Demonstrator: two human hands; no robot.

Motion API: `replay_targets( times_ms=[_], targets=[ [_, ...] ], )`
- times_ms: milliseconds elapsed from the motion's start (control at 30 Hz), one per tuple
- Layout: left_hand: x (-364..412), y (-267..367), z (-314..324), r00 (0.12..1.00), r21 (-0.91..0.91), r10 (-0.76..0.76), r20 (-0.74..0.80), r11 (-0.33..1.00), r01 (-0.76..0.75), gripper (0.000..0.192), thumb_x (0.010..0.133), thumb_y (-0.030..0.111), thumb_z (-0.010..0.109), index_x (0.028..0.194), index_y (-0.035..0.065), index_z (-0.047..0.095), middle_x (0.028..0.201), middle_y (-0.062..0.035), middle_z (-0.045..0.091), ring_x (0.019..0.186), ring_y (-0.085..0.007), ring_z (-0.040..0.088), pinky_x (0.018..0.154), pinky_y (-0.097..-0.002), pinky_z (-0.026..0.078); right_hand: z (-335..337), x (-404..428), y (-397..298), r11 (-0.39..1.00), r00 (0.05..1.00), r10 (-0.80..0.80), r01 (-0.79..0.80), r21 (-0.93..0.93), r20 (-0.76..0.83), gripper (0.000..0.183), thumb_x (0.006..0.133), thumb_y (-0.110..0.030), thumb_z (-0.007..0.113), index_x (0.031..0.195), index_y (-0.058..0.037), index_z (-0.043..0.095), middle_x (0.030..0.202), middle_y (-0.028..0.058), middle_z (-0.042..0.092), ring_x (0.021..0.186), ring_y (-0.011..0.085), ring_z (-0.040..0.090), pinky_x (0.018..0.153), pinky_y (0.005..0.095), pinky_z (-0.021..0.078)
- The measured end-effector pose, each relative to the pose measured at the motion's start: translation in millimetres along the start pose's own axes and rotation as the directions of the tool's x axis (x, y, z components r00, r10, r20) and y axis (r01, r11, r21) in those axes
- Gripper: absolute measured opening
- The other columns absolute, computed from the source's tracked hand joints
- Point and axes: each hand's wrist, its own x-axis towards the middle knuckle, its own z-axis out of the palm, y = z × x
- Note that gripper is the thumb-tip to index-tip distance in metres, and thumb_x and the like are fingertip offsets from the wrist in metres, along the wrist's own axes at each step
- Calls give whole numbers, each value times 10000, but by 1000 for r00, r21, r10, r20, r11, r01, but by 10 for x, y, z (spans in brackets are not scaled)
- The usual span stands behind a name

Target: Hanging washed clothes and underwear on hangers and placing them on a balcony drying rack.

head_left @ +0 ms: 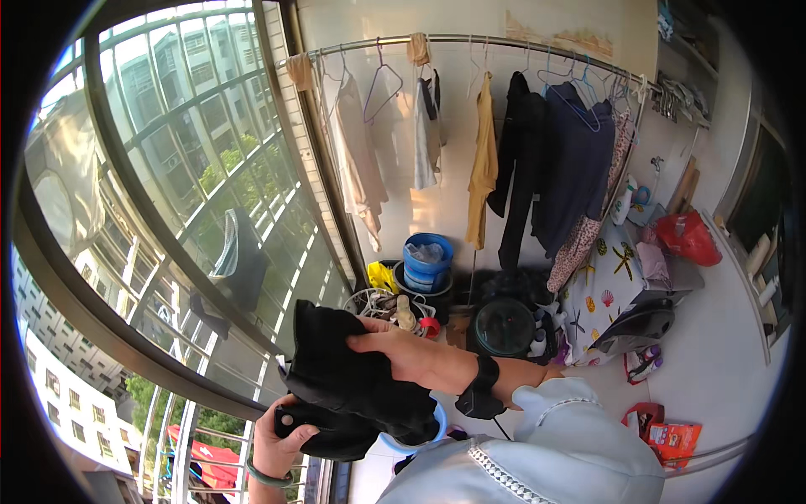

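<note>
A black garment (pixel 352 378) is bunched between my two hands, in front of the window at lower left. My left hand (pixel 283 435) grips its lower edge near a round metal button, thumb on top, with a green bangle at the wrist. My right hand (pixel 378 343) pinches the upper part of the cloth; a black strap with a device is around that wrist. The garment's lower right part hangs over a light blue basin (pixel 443 421) on the floor, and hides much of it.
Clothes, among them a yellow garment (pixel 482 170) and a dark blue top (pixel 573 164), hang on a metal rail (pixel 453 39). Below stand a blue bucket (pixel 428 264) and a round dark tub (pixel 505 327). A barred window (pixel 208 277) runs along the left; a patterned cover (pixel 607 296) lies right.
</note>
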Motion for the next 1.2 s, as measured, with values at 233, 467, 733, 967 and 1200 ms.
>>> replay_targets(
  times_ms=[233,467,733,967,1200],
  targets=[
    [200,12,-18,991,-224,25,132,975,6,304,687,5,694,958,-24,560,885,-7,582,812,-69,519,743,-200,413,-29,66,40,1000,999,-14,14,-6,38,401,820,-86,547,1202,-19,444,1082,66,574,939,150,574,827,266,462],
    [173,-69,-37,989,-238,-86,123,965,114,470,797,-29,540,1237,16,379,1104,-64,496,919,-133,498,780,-257,429,-71,82,90,998,997,36,-39,45,68,418,812,-75,552,1212,-26,444,1071,62,580,911,137,580,799,253,467],
    [305,-257,111,991,-282,-47,-126,959,9,228,703,-33,647,921,-21,582,892,-64,619,813,-116,569,751,-239,446,-76,116,139,997,994,76,-75,-12,79,419,799,-90,566,1201,-34,461,1059,57,580,916,139,572,808,257,454],
    [141,-15,-64,977,-291,-123,-172,954,69,279,795,-30,554,1070,-18,508,943,-25,533,837,-101,493,747,-211,419,-241,96,69,1000,1000,-8,8,13,-27,425,803,-51,541,1217,-44,444,1063,50,578,930,141,566,815,262,452],
    [-70,343,-171,934,-371,31,-356,913,-171,342,807,-19,521,1144,17,471,938,-36,486,849,-122,449,786,-241,371,-821,-13,-235,941,914,-325,286,-182,-242,486,794,-53,569,1247,-89,396,1133,41,523,1023,145,508,891,299,402]
  ],
)
